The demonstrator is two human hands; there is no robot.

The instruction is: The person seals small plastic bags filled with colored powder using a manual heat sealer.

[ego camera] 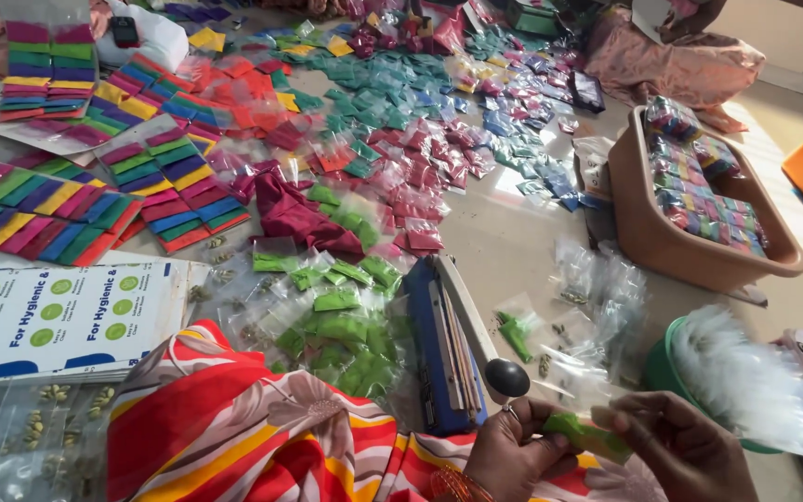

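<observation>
Left hand (513,455): fingers closed on one end of a small clear plastic packet of green filling (585,435), at the bottom edge of the view.
Right hand (685,446): fingers pinched on the packet's other end.
Packet: held between both hands, above the floor, just in front of the blue lever-arm heat sealer with a black knob (453,349).
Surroundings: loose green packets (341,325) left of the sealer; brown plastic tub of multicoloured packets (699,200) beyond.
</observation>
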